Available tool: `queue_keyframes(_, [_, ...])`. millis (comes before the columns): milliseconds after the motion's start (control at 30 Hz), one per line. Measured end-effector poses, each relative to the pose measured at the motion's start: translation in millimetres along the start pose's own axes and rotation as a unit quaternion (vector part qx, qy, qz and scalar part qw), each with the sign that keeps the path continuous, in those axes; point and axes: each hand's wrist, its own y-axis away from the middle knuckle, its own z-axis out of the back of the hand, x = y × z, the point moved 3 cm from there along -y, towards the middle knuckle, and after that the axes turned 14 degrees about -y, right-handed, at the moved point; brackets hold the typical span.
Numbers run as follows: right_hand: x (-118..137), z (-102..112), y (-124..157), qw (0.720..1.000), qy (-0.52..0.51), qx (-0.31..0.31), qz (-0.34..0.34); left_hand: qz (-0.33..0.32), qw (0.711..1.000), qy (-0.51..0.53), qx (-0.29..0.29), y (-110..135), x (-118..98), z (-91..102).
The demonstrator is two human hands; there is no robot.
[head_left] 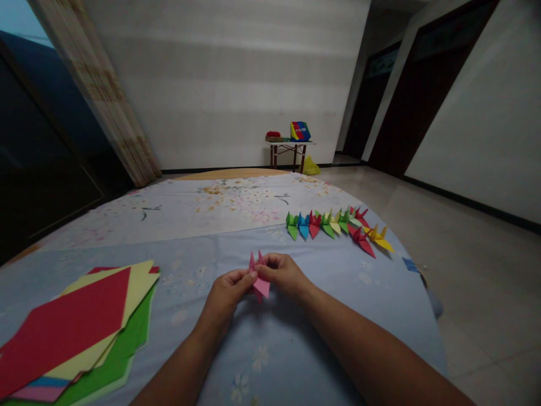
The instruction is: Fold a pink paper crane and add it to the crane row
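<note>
While both forearms reach in from the near edge, the left hand (228,290) and right hand (282,273) meet over the blue sheet (270,349), fingertips pinched together on a pink folded paper (260,279). Paper is held just above the sheet, two points sticking up, one flap hanging down between the hands. Both hands closed on it, thumbs on top.

Landmark = the pink folded paper. Left of it and nearer the camera: stack of flat coloured paper sheets (80,332), red on top, yellow and green under, lying fanned on the blue sheet. Beyond it and to the right: row of finished paper cranes (338,225), green, blue, red, yellow, touching side by side. Right of it, at the sheet's edge: small blue scrap (409,264). Further beyond: white floral cloth (211,206). Far behind, against the wall: small table (289,151) with a colourful box (300,131) on top.
</note>
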Motion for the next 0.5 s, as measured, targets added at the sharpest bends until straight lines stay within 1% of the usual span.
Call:
queue_keyframes(133, [1.9, -0.1, 0.4, 1.000, -0.004, -0.001, -0.001, 0.004, 1.000, -0.010, 0.000, -0.2, 0.4, 1.3])
queue_keyframes(300, [1.8, -0.4, 0.7, 1.000, -0.008, -0.014, -0.006, -0.010, 0.999, -0.031, -0.019, 0.4, -0.5, 2.4])
queue_keyframes(400, [0.7, -0.4, 0.5, 1.000, -0.012, -0.027, -0.004, 0.001, 1.000, -0.010, -0.028, -0.4, 2.8, 1.7])
queue_keyframes(500, [0.5, -0.4, 0.9, 0.999, -0.033, -0.040, 0.002, 0.015, 0.998, 0.014, -0.051, -1.5, 7.0, 2.4])
